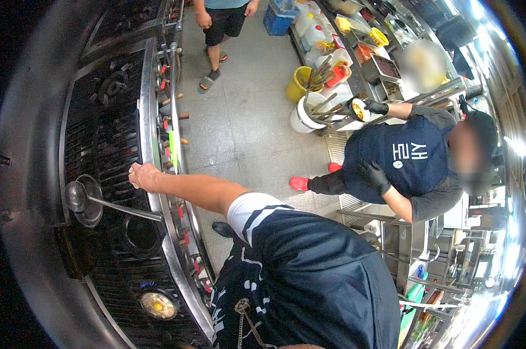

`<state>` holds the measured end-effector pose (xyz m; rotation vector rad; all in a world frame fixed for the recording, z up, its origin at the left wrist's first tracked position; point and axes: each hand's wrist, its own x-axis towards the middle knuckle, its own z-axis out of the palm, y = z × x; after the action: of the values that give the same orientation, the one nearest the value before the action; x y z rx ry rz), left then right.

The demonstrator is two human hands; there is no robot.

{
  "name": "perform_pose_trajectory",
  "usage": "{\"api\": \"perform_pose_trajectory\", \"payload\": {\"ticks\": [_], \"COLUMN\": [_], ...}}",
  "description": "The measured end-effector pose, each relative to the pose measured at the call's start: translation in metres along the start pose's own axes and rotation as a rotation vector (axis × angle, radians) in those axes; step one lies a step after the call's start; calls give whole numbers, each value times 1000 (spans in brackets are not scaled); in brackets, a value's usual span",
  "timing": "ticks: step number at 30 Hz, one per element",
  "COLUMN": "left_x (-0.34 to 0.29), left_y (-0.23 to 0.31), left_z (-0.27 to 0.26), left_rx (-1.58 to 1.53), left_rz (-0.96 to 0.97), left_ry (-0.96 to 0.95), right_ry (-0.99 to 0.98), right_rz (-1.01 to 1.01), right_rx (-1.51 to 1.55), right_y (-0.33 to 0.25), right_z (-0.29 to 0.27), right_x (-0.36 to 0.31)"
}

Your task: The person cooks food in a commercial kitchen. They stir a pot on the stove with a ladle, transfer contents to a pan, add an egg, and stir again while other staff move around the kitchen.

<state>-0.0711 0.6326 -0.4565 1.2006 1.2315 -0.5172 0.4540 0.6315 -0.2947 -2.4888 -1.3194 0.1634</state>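
My right hand (142, 177) reaches out over the front edge of the long stove (103, 134). Its fingers are curled closed; whatever may be inside them is hidden. Beyond the hand, a metal ladle (77, 196) lies over a round shallow metal pan or lid (92, 216) on the grates, its long handle slanting toward the stove's front. Nearer me on the stove is a small round pot (158, 305) of food with a yellow yolk-like spot. My left hand is out of the picture.
Red-handled knobs and a rail (184, 232) line the stove front. At right, a co-worker (399, 157) in a dark apron and black gloves holds a small bowl (360, 109). Another person (225, 17) stands in the aisle. Tool-filled buckets (306, 116) stand beside the counter.
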Motion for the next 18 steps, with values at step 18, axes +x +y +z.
{"api": "perform_pose_trajectory", "payload": {"ticks": [18], "left_x": [5], "left_y": [-4], "left_z": [-7], "left_rx": [3], "left_rz": [-13], "left_ry": [9], "right_ry": [162], "right_rz": [-73], "right_rx": [25], "right_y": [-30], "right_z": [-48], "right_x": [22]}}
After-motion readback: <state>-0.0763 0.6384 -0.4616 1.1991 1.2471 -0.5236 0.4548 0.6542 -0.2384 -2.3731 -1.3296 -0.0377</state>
